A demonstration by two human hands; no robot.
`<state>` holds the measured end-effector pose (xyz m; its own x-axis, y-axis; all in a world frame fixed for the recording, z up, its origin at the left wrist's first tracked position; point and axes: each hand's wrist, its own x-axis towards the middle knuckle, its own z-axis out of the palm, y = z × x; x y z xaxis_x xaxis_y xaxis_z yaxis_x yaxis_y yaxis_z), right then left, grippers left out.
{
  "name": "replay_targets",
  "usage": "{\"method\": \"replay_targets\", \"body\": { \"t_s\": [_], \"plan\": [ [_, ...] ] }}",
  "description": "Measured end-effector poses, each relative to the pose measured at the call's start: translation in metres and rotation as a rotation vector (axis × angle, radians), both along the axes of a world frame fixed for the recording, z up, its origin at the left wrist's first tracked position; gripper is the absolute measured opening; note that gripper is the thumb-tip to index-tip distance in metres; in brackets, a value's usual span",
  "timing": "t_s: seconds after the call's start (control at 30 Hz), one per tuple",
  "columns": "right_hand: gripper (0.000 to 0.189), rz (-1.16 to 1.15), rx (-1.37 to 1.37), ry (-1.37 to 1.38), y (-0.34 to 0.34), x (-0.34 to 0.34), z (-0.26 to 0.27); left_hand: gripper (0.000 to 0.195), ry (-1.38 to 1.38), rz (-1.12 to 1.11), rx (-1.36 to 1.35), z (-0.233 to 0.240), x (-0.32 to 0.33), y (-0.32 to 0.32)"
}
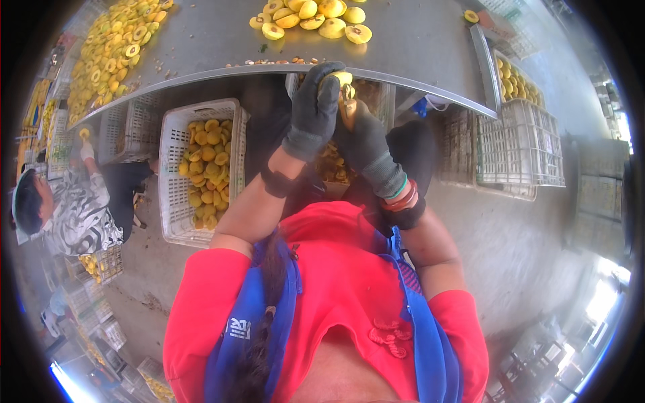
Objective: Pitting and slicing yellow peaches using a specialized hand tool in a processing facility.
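My left hand, in a dark grey work glove, grips a yellow peach just over the near edge of the metal table. In my right hand, also gloved, is a small pitting tool with a wooden handle. Its metal end meets the peach, but the contact is partly hidden by my fingers. Beyond my hands, a pile of halved yellow peaches rests on the tabletop. Several peach pits lie along the table's rim. Below my hands, a crate partly shows peach scraps.
To my left stands a white plastic crate of peach halves. A larger peach heap covers the table's left end. A co-worker sits at far left, holding a peach piece. Stacked crates stand at right.
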<state>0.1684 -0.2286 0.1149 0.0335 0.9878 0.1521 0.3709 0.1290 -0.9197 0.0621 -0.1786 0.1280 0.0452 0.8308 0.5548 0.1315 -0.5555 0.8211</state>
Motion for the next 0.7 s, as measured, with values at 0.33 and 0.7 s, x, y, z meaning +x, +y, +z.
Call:
{"method": "replay_targets", "body": {
  "t_s": [0.33, 0.7],
  "plan": [
    [0.020, 0.047, -0.011, -0.022, 0.000, 0.002, 0.000, 0.034, -0.030, -0.068, -0.009, -0.013, -0.006, 0.009],
    [0.015, -0.130, 0.119, 0.159, 0.019, 0.017, 0.015, 0.043, -0.070, -0.192, -0.176, -0.002, -0.021, 0.005]
  ]
}}
